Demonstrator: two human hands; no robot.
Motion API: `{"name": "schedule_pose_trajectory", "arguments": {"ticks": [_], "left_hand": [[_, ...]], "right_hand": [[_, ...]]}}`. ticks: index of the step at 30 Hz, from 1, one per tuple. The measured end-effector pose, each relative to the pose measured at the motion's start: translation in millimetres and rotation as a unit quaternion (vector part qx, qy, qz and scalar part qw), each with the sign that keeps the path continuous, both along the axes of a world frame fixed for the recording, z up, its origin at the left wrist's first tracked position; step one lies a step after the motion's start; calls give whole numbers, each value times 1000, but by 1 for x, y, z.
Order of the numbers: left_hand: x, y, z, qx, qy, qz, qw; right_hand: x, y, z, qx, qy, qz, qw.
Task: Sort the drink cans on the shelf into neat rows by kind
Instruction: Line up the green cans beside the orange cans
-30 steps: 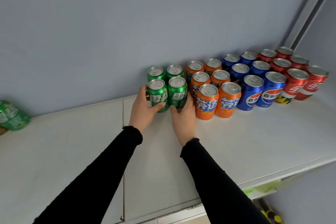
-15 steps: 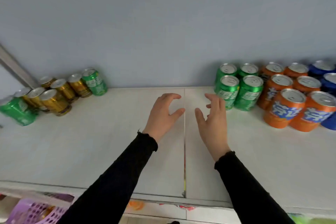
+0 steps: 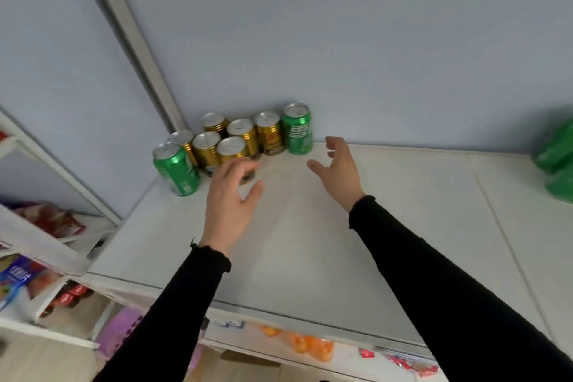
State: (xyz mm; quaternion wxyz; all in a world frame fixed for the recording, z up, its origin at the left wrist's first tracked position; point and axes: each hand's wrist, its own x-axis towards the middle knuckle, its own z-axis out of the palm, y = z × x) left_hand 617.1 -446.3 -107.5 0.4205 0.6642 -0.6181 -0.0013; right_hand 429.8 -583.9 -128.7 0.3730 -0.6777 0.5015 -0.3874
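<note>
the white shelf point(image 3: 341, 242) lay broad before me, and at its back left corner stood the cluster of gold cans point(image 3: 238, 139), with one green can point(image 3: 297, 129) upright at its right end against the wall and another green can point(image 3: 176, 169) at its front left. my left hand point(image 3: 231, 195) hovered over the front gold can, fingers spread, holding nothing; my right hand point(image 3: 339, 169) reached near the right green can, open and empty. i judged the step to be fetching the stray greens; next each hand needed to close round one.
</note>
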Motion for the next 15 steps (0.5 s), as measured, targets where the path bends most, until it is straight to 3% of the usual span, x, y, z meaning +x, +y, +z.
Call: {"name": "schedule_pose_trajectory", "arguments": {"ticks": [8,11,15], "left_hand": [[108,13,-15,-75,127,190,971],[126,2,-16,-61,181,199,961],[134,-17,-19,-22,141,188,972]], "right_hand": [[72,-41,-11,11,14,-104,994],[78,-46,-14,5,36,-133,990],[85,-48,-16,9,34,-148,988]]}}
